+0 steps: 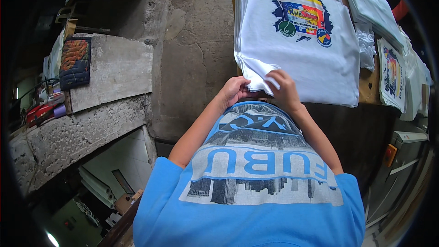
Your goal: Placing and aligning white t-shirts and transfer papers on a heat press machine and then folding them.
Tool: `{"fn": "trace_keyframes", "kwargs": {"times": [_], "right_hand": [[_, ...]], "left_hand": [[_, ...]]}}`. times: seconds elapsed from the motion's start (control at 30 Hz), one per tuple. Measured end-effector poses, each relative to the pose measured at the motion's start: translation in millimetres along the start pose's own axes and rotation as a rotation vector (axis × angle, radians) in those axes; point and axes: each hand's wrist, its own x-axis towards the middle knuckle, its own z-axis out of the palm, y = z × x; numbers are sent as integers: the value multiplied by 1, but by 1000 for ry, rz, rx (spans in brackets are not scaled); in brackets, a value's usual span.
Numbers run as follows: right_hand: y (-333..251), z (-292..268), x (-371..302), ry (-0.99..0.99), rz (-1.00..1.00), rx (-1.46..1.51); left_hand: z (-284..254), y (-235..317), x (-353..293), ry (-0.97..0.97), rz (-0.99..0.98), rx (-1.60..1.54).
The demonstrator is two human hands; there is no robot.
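Observation:
A stack of white T-shirts (320, 71) lies on a wooden table, the top one bearing a colourful print of a paint pail with round badges. At the stack's near left corner, my left hand (235, 90) pinches the layered edges between thumb and fingers. My right hand (284, 88) is just right of it, fingers closed on a folded-back corner of the upper cloth. The turned-up corner leaves several layers fanned out between my hands. How many layers each hand grips cannot be made out.
A clear plastic bag (365, 45) lies right of the stack, beside folded white cloth (372, 4) and more printed white shirts (392, 77). A grey metal cabinet (402, 155) stands at the right. On the left, a rough concrete ledge (114, 73) holds a dark quilted pad (75, 63).

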Motion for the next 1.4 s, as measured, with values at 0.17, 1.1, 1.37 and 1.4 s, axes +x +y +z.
{"fn": "trace_keyframes", "kwargs": {"times": [0.17,1.1,1.37,1.4], "right_hand": [[-2,14,4,-194,-132,90],[7,28,-3,-21,505,487],[-20,28,-4,114,65,-113],[-21,32,-7,-37,66,-4]], "left_hand": [[7,-1,-1,5,39,-24],[-4,5,-4,6,-46,97],[-11,8,-4,-33,-55,123],[-14,8,-2,-65,-45,132]]}}
